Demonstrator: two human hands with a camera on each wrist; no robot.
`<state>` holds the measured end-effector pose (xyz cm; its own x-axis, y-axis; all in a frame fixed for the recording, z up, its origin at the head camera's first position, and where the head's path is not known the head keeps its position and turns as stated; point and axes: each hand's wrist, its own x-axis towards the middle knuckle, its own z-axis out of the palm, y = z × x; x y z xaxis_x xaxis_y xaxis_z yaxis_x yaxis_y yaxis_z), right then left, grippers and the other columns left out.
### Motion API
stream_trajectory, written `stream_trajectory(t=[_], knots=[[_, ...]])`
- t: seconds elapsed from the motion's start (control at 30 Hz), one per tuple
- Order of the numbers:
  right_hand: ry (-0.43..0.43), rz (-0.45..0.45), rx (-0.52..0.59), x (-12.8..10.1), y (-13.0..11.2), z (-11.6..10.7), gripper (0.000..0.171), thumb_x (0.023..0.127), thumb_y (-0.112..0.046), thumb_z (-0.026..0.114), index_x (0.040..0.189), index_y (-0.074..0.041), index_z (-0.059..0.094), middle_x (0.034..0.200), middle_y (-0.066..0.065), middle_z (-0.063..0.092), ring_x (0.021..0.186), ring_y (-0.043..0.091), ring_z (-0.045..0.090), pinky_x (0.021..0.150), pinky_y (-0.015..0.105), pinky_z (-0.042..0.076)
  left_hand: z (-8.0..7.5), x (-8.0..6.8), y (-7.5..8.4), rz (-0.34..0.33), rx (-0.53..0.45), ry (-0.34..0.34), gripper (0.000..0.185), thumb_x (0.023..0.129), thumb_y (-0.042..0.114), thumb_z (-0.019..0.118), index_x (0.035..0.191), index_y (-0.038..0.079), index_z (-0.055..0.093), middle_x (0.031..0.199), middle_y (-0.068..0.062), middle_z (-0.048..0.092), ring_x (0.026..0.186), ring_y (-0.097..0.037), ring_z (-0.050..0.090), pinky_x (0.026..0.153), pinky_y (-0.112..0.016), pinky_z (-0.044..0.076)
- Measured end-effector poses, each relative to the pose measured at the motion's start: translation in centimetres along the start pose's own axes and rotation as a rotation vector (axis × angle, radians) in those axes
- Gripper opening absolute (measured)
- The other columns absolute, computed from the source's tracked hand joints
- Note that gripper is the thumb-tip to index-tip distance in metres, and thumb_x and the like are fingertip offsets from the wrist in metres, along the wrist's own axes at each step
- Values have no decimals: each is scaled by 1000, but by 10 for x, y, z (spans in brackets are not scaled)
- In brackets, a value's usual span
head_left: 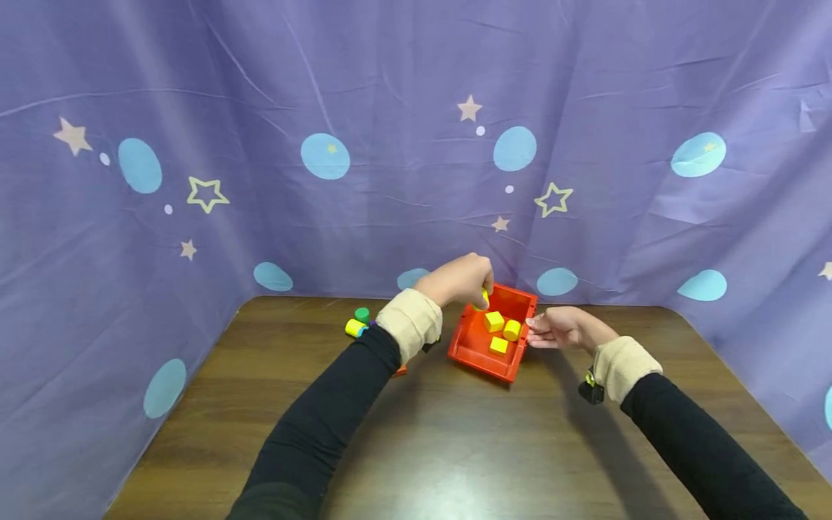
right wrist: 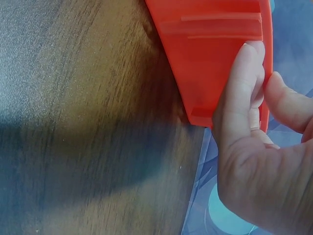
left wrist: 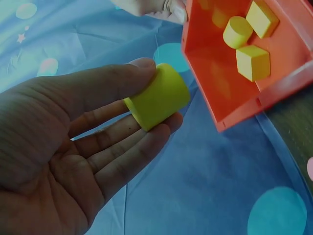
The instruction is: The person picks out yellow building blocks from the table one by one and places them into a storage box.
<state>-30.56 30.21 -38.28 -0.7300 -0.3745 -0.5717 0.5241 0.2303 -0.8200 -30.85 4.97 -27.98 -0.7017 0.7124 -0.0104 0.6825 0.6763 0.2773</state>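
Observation:
A red plastic bin sits tilted on the brown table near the back curtain. Inside lie two yellow cubes and a yellow cylinder. My left hand hovers over the bin's far left corner and pinches another yellow cylinder between thumb and fingers; the left wrist view shows the bin just beyond it. My right hand is at the bin's right side. In the right wrist view its fingers lie on the outer wall and the thumb hooks over the rim.
Left of my left forearm lie a green cylinder and a yellow cylinder; an orange piece peeks out under the sleeve. A purple curtain with stars and dots closes the back and sides. Bare wood table lies in front.

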Motion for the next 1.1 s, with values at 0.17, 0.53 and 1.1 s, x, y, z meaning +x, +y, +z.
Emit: stream_trajectory(t=[0.17,0.53,1.1], knots=[[-6,7,3,5,1,3,35,109,-9,37,83,-17,59,79,-4,65,74,5,67,79,20,57,10,9,2,-4,22,-17,8,81,9,82,88,6,79,89,-3,75,74,-11,56,71,-22,50],[-18,13,4,10,1,2,38,109,-10,36,82,-18,61,76,-5,66,72,4,68,77,19,57,24,29,6,-27,64,-44,5,82,9,80,82,8,74,80,1,68,69,-8,51,66,-20,48],[-3,22,18,3,-1,1,39,109,-9,35,81,-18,61,76,-5,66,72,4,68,78,20,58,40,46,16,-116,141,-101,12,79,5,83,82,10,73,80,2,68,72,-13,59,65,-23,52]])
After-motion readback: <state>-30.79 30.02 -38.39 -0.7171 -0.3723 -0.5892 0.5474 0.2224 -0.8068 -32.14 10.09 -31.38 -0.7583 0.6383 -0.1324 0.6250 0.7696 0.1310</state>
